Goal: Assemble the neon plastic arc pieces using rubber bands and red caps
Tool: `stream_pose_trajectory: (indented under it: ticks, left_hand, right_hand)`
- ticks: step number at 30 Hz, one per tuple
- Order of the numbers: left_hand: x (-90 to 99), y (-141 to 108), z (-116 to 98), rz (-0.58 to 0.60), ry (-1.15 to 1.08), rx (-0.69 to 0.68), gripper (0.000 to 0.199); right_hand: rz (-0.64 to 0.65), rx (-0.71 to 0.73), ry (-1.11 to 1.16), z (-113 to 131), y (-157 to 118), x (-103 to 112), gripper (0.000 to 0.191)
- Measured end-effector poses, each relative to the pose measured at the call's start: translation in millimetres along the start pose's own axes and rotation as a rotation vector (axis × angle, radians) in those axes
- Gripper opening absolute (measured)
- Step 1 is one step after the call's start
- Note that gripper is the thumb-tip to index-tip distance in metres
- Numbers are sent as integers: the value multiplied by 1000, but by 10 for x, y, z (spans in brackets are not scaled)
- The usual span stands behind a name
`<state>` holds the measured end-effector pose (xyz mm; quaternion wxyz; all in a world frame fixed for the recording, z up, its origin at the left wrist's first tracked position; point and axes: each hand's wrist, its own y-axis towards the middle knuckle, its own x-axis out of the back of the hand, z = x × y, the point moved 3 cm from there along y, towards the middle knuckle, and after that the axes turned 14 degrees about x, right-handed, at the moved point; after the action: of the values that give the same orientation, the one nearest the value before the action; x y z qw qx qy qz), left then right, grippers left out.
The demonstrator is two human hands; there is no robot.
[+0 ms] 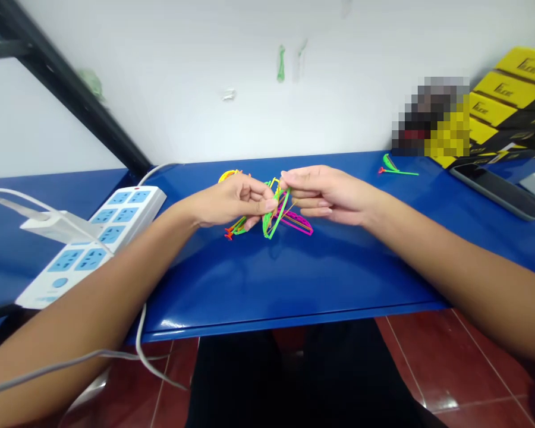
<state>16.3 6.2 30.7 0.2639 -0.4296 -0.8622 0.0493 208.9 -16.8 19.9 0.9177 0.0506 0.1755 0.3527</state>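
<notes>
My left hand (pixel 243 199) pinches a green plastic toy bow (pixel 279 219) between thumb and fingers, just above the table. The fingertips of my right hand (pixel 327 195) are closed at the upper end of the same bow, with a thin tan band near them. Behind and below lies a magenta toy bow (pixel 301 223), partly covered by the green one. Yellow and orange plastic pieces (pixel 229 175) show past my left hand, and a red-orange tip (pixel 229 233) sticks out under it. My fingers hide some of these pieces.
A white power strip (pixel 111 235) with a plugged-in charger (pixel 56 226) and cables stands left on the blue table (pixel 294 285). At the right are a small green bow with a red-tipped stick (pixel 396 171), a phone (pixel 502 190) and stacked yellow-black boxes (pixel 512 89).
</notes>
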Motion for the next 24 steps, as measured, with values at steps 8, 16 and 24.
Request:
stream_pose_trajectory:
  ticks: [8, 16, 24]
  left_hand:
    - [132, 130, 204, -441, -582, 56, 38]
    - [324, 110, 298, -939, -550, 98, 21]
    - [208, 65, 235, -1020, 646, 177, 31]
  right_hand:
    - [22, 210, -296, 88, 15, 128, 34]
    - [-300, 269, -1284, 244, -23, 539, 38]
    - [-272, -187, -1986, 314, -134, 887, 29]
